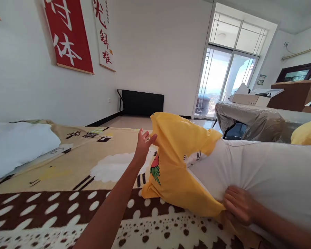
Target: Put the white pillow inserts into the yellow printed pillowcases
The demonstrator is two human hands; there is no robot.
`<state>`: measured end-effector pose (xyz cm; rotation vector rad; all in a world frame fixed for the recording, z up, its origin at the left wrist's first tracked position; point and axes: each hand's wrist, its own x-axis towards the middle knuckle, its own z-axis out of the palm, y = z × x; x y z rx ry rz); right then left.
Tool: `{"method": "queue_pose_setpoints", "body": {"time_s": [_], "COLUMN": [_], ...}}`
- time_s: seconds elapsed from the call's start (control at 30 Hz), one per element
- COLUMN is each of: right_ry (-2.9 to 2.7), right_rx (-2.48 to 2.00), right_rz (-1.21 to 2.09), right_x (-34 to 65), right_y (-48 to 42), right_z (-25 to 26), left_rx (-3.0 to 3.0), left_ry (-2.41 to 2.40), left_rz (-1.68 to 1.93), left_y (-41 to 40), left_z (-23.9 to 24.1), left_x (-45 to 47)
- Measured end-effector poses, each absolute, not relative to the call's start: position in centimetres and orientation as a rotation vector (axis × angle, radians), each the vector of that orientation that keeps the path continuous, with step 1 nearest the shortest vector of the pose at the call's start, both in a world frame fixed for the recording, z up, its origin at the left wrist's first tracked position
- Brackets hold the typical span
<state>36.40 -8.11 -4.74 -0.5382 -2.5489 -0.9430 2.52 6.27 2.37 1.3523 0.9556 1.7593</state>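
Observation:
A white pillow [272,169] lies partly inside a yellow pillowcase [178,145] printed with a carrot and a whiskered animal. My right hand [239,204] is closed on the pillow's white fabric beside the case's opening, and creases fan out from its fingers. At the case's far left side is my left hand [145,145], its fingers apart and its thumb against or just beside the yellow cloth. I see nothing held in it. Both lie on a patterned blanket [111,141].
White bedding [18,145] is at the left. Another yellow item [308,133] shows at the right edge. Beyond stands a plastic-covered table [251,116] with boxes, near a glass sliding door [212,83]. A black panel [142,103] leans by the wall.

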Motion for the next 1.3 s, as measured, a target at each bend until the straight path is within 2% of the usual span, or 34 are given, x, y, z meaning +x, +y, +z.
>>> {"method": "queue_pose_setpoints", "body": {"time_s": [0.17,0.33,0.4,0.5,0.63,0.77,0.93,1.1,1.2,1.3], "right_ry": [-2.578,-2.77,-2.585,-2.134,-2.114,-2.133,-1.842,-1.772,-1.806,-1.724], "right_rx": [-0.534,-0.682,-0.831,-1.054,-1.106,-1.044,-0.966,-1.345,-1.477,-1.3], "right_rz": [-0.934,-0.797,-0.766,-0.884,-0.962,-0.896,-0.819,-0.681,-0.794,-0.979], "right_x": [34.8,34.9,34.7,33.7,31.5,29.4,28.5,30.2,31.4,32.0], "right_y": [-10.4,-11.5,-11.3,-9.7,-6.3,-3.7,-2.1,-0.6,-0.1,-0.5], "right_z": [-4.6,-1.1,1.3,4.9,8.0,8.6,7.8,9.1,9.9,9.5], "left_rx": [1.352,1.303,1.281,1.254,1.325,1.376,1.516,1.683,1.603,1.428], "left_ry": [0.716,0.642,0.652,0.724,0.871,0.822,0.91,0.869,0.877,0.896], "left_rz": [1.62,1.738,1.776,1.857,1.991,1.913,1.939,1.979,2.027,2.003], "left_y": [7.6,6.3,5.4,4.1,2.4,1.2,-0.1,-1.5,-2.2,-2.6], "left_z": [3.9,4.4,3.7,2.4,1.5,1.5,1.4,1.7,1.9,1.9], "left_x": [2.3,2.1,1.5,0.3,-0.7,-1.4,-1.9,-1.7,-1.4,-0.9]}}
